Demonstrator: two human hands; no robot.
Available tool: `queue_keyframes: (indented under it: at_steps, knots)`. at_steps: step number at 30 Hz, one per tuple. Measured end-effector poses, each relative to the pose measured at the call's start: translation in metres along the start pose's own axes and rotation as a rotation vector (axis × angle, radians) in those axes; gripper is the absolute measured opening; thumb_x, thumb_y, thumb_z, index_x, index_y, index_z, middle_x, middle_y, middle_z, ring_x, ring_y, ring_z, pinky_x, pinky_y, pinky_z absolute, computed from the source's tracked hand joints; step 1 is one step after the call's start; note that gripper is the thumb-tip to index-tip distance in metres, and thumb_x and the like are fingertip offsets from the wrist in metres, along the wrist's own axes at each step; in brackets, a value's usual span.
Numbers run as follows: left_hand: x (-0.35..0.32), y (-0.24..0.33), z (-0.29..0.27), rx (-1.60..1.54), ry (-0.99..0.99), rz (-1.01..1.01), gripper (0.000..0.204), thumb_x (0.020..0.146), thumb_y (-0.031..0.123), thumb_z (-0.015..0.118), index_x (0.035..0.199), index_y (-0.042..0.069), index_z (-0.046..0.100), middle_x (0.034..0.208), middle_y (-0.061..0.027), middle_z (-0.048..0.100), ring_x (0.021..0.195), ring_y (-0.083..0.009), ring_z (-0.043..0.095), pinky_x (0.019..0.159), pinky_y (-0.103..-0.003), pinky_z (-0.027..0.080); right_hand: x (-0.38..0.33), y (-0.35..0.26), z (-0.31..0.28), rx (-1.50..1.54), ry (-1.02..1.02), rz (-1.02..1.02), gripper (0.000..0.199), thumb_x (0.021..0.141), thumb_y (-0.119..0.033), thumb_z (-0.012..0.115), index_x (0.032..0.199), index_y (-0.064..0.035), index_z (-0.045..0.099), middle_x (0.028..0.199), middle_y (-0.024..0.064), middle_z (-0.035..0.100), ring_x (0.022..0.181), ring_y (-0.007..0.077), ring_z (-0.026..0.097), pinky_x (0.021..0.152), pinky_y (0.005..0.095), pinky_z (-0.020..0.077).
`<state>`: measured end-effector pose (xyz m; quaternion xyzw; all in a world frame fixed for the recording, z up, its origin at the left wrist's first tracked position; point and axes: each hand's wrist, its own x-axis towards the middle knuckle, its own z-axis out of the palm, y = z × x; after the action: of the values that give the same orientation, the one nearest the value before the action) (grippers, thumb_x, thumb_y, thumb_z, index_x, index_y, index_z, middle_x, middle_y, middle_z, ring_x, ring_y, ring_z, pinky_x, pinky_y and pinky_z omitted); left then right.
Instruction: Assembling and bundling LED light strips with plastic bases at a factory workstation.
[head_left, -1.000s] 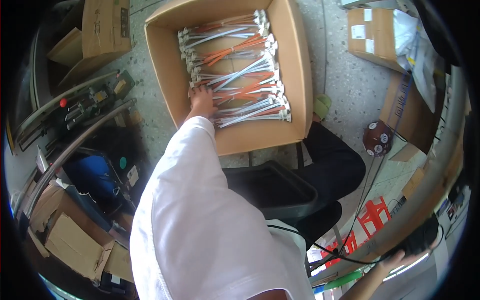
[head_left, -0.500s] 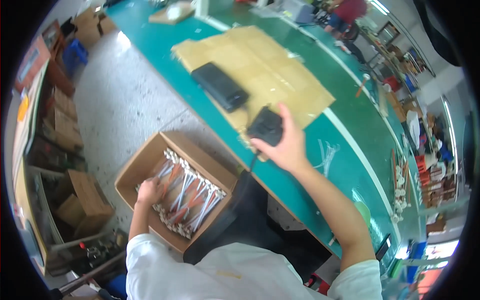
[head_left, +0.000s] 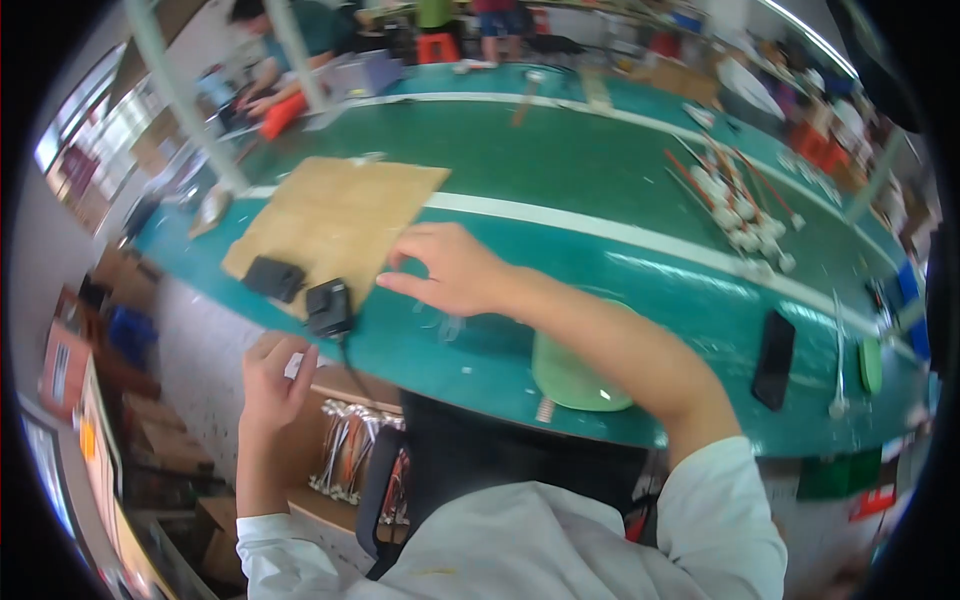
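Note:
My right hand (head_left: 450,268) is over the green table with its thumb and fingers apart, holding nothing. To its left, a small black box-shaped device (head_left: 328,306) with a cable rests on the near edge of a flat brown cardboard sheet (head_left: 340,205). A second black block (head_left: 274,278) lies beside it. My left hand (head_left: 272,378) is raised near the table edge with curled fingers; a small whitish patch shows by the thumb, too blurred to name. Below it, an open carton (head_left: 318,392) holds bundled orange and white wires (head_left: 345,450) with white connectors.
A pale green tray (head_left: 570,370) lies under my right forearm. Farther right are a black phone (head_left: 774,360) and a pile of wires with white connectors (head_left: 740,215). A person (head_left: 290,60) sits across the table, at far left.
My right hand has let go of the black device and drawn away to its right. My left hand has come up out of the carton. The view has swung to the right.

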<state>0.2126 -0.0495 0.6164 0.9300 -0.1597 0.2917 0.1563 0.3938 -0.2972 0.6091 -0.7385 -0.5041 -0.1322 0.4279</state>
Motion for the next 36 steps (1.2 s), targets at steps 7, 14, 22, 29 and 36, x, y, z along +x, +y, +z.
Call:
queue_keyframes:
  at_steps: [7,14,22,29,36]
  knots:
    - [0.147,0.084,0.152,-0.734,-0.121,0.011,0.013,0.088,0.010,0.068,0.084,-0.001,0.064,0.075,-0.0077,0.067,0.066,-0.0170,0.064,0.063,-0.030,0.050,-0.210,0.020,-0.166,-0.163,0.733,0.386,0.039,0.092,-0.015,0.065,0.058,-0.0026,0.051,0.054,0.0023,0.049,0.050,0.0114,0.041,0.049,0.0280,0.0322]
    - [0.237,0.143,0.305,-1.272,-0.306,-0.300,0.019,0.095,0.019,0.062,0.085,0.003,0.063,0.075,-0.0044,0.065,0.065,-0.0102,0.061,0.061,-0.024,0.048,-0.277,0.016,-0.230,-0.320,0.723,0.813,0.041,0.091,-0.023,0.068,0.059,-0.0024,0.053,0.055,0.0001,0.050,0.053,0.0071,0.043,0.050,0.0258,0.0330]
    - [0.230,0.143,0.332,-1.230,-0.295,-0.249,0.023,0.093,0.017,0.064,0.076,0.001,0.060,0.064,-0.0010,0.060,0.054,-0.0063,0.053,0.051,-0.023,0.041,-0.216,0.145,-0.365,-1.016,0.278,0.956,0.043,0.068,-0.036,0.080,0.096,-0.0055,0.069,0.089,0.0161,0.069,0.088,0.0322,0.066,0.079,0.0404,0.0518]
    - [0.234,0.154,0.328,-0.964,-0.205,-0.141,0.024,0.086,0.010,0.068,0.069,-0.001,0.056,0.057,-0.0042,0.056,0.050,-0.0078,0.050,0.049,-0.024,0.041,-0.217,0.295,-0.432,-0.975,0.075,1.336,0.074,0.071,-0.051,0.075,0.122,0.0015,0.062,0.118,0.0239,0.064,0.107,0.0356,0.063,0.092,0.0394,0.0484]
    - [0.234,0.154,0.329,-0.987,-0.180,-0.186,0.024,0.088,0.008,0.067,0.069,0.000,0.056,0.057,0.0010,0.054,0.050,-0.0029,0.047,0.046,-0.020,0.035,-0.188,0.374,-0.424,-0.584,0.349,1.518,0.089,0.077,-0.074,0.055,0.120,0.0041,0.063,0.115,0.0270,0.065,0.106,0.0373,0.064,0.092,0.0416,0.0477]
